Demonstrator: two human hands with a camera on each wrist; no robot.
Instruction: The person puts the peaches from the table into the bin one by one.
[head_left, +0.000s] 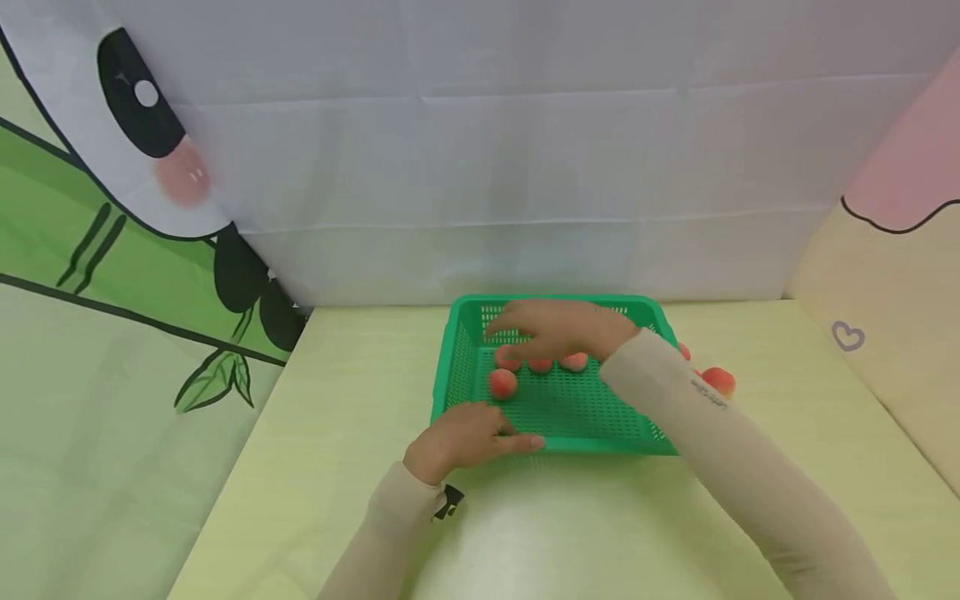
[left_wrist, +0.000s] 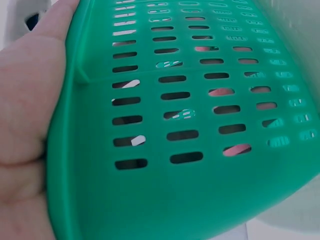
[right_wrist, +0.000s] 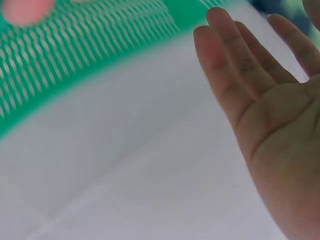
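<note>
A green plastic basket (head_left: 446,367) with slotted walls stands on the table and holds several red-and-yellow peaches (head_left: 502,384), mostly toward its left and back. My left hand (head_left: 465,437) grips the basket's near-left rim, with the thumb lying along the front edge. In the left wrist view the palm (left_wrist: 25,110) lies against that rim, and the fingertips are hidden. Above the back of the basket, my right hand (head_left: 562,325) reaches leftward over the peaches. Its fingers look extended in the right wrist view, and the palm (right_wrist: 285,130) holds nothing.
More peaches (head_left: 718,382) lie on the table just right of the basket, partly hidden by my right sleeve (head_left: 675,392). A pale cloth backdrop (head_left: 525,167) rises behind the pale yellow table (head_left: 360,375). Printed cartoon panels (head_left: 150,233) flank the left side.
</note>
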